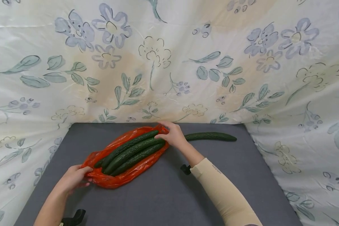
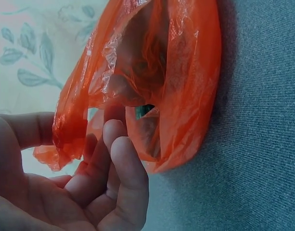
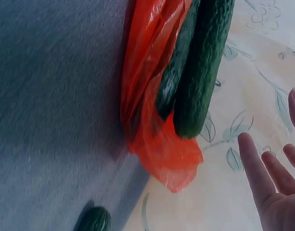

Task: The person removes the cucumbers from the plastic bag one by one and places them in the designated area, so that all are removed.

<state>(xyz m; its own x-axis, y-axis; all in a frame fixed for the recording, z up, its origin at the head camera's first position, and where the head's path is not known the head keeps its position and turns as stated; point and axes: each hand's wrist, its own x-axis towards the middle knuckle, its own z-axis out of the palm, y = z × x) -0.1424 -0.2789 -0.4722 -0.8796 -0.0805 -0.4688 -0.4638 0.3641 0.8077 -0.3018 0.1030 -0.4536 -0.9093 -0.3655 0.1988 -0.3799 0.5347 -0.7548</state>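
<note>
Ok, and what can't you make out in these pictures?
- Head view: one end of the lone long dark green cucumber, hidden behind the right hand.
- Head view: lettering on the beige fabric sleeve, too small to read.
- Left wrist view: the bagged dark green cucumbers, mostly hidden by the glossy orange-red plastic bag.

A glossy, translucent orange-red plastic bag (image 1: 110,182) lies slantwise on the desk (image 1: 149,204), gaping along its top; at least three long, bumpy dark-green cucumbers (image 1: 133,153) rest side by side inside.
</note>
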